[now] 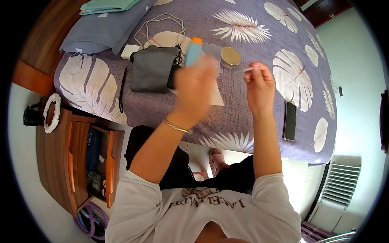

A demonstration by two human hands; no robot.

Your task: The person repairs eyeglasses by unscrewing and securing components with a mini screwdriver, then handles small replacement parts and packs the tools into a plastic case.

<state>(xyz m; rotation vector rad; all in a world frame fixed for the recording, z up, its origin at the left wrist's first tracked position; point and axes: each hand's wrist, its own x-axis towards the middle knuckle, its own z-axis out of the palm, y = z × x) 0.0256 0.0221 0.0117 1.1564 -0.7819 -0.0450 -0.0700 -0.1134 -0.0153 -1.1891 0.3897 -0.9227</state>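
My left hand (197,87), with a bangle at the wrist, is smeared by motion, so its fingers cannot be made out. Just beyond it a light blue bottle (193,53) with an orange cap looks sharp; whether the hand touches it I cannot tell. My right hand (260,83) is raised over the bed, thumb and fingers pinched on a small whitish, thin piece (246,69). Between the hands, farther back, is a round gold-lidded jar (230,57) beside a clear plastic item (212,50). A dark grey pouch (150,69) lies left of my left hand.
A white charger (130,52) with a looped cable (162,17) lies behind the pouch. A phone (289,120) rests at right on the patterned bed (243,109). At left stands a wooden nightstand (54,158) with an open drawer (115,162). A grey pillow (107,32) is at back left.
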